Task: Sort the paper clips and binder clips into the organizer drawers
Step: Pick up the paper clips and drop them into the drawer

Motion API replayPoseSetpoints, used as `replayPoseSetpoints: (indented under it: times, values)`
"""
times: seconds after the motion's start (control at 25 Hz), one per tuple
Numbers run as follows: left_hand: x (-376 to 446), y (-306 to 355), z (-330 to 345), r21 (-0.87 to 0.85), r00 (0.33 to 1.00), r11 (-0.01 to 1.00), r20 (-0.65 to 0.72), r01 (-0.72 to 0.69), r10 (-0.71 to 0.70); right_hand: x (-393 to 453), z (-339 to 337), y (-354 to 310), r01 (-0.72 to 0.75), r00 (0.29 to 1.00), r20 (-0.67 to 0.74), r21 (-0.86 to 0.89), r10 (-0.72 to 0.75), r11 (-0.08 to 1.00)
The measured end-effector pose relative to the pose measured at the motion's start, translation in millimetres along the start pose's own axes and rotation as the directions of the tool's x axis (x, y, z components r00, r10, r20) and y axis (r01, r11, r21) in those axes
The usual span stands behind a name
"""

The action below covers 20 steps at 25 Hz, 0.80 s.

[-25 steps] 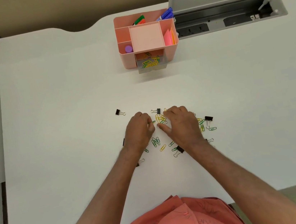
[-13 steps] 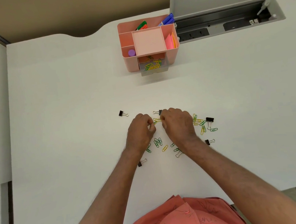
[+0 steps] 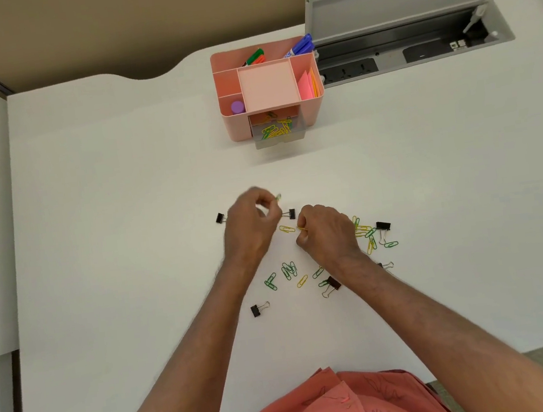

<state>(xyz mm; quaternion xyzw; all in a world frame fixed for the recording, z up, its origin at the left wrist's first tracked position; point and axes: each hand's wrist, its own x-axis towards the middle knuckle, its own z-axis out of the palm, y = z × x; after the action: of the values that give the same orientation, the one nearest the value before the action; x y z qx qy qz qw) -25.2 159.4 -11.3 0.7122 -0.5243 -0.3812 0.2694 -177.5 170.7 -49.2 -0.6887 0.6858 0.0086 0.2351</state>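
Pinching a green paper clip, the left hand should carry it to the open drawer; the right hand pinches a yellow clip.

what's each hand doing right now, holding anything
Left hand: raised, blurred, fingers pinched on a small green wire paper clip.
Right hand: on the table, fingers pinched on a yellow wire paper clip.

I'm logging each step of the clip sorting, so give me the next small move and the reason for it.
Probably carry the left hand forward to the open drawer and drop its paper clip there. The hand is raised with a clip pinched, and that drawer already holds paper clips.
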Motion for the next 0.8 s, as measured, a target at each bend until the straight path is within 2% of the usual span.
replayPoseSetpoints:
  times: [0.16,0.24,0.4,0.56,0.64,0.72,0.8]
  values:
    - [50,45,-16,0.167,0.967,0.972,-0.17,-0.162,0.19,-5,4,3,0.093,0.995,-0.032,0.023,-0.092,0.995]
    - [77,60,-20,0.281,0.952,0.942,-0.185,-0.185,0.243,-8,6,8,0.149,0.987,-0.063,0.06,-0.145,0.987]
    - [113,64,-13,0.499,0.959,0.855,-0.145,-0.142,0.244,-6,6,20,0.193,0.979,-0.082,0.106,-0.185,0.975]
    - [108,60,-9,0.455,0.963,0.876,-0.122,-0.161,0.24,-1,-5,21,0.212,0.977,-0.037,0.078,-0.21,0.974]
    - [87,50,-6,0.37,0.958,0.911,-0.14,-0.184,0.25,5,-18,22,0.121,0.991,0.023,0.204,-0.129,0.971]
    - [53,27,1,0.285,0.954,0.929,-0.113,-0.238,0.279,14,-41,20,0.013,0.997,0.059,0.39,-0.039,0.921]
    - [14,-1,12,0.252,0.958,0.929,-0.025,-0.271,0.287,29,-71,10,0.026,0.999,-0.031,0.522,-0.012,0.852]
